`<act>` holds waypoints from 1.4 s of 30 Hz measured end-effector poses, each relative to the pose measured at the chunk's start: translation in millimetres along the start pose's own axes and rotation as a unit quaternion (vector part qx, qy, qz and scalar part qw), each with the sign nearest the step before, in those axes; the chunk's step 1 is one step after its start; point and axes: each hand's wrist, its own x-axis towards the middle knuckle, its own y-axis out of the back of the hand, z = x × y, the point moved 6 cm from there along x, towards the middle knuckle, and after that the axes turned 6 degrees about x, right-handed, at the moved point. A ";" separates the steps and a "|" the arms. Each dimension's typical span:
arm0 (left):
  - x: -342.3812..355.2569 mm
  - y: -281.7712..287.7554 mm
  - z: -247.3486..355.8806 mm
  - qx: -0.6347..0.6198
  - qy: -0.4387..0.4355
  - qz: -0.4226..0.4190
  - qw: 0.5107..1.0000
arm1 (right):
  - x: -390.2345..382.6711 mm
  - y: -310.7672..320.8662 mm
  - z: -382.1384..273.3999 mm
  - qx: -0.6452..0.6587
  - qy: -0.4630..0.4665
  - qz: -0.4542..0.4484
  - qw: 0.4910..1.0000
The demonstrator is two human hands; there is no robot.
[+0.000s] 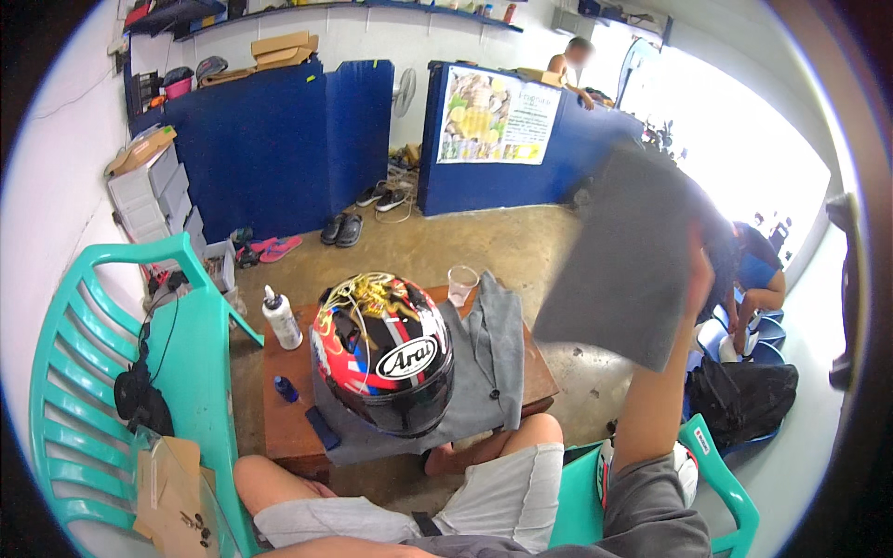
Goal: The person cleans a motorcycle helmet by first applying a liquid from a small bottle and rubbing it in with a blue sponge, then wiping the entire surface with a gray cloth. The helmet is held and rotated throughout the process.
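My right hand [699, 274] is raised on the right, closed on the edge of a dark grey cloth [614, 251]. The cloth hangs spread out and is blurred by motion. Of my left arm only a strip of forearm [344, 549] shows at the lower edge; its hand is out of sight. A glossy helmet [383, 349] with red, black and gold graphics rests on a grey cloth [507, 325] over a low brown table [284, 409]. Around it stand a white squeeze bottle [282, 318], a small dark blue bottle [286, 389], a dark blue block [323, 428] and a clear plastic cup [461, 285].
A green plastic bench [191, 358] stands at left, with cardboard [167, 484] and black cords on it. Another helmet [686, 474] sits beside my right arm. A black bag [739, 400] lies at right. Blue partitions [270, 149], shoes and other people are farther back.
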 end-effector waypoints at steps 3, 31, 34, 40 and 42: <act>15.0 -2.5 -13.5 -0.002 0.061 0.043 0.997 | 7.0 10.6 -27.3 0.699 0.006 -0.208 0.684; -142.4 87.5 -120.2 0.193 0.431 0.407 0.782 | -66.8 61.0 158.3 0.507 -0.225 -0.322 0.767; -175.4 106.2 -113.3 0.163 0.356 0.481 0.784 | -66.2 77.6 146.2 0.684 -0.182 -0.281 0.648; -219.7 125.6 -153.3 -0.106 0.149 0.814 0.551 | -105.5 90.1 154.3 0.133 -0.301 0.138 0.934; -213.3 106.4 -185.2 -0.203 0.091 0.874 0.432 | -116.5 74.1 148.8 0.071 -0.339 0.136 0.928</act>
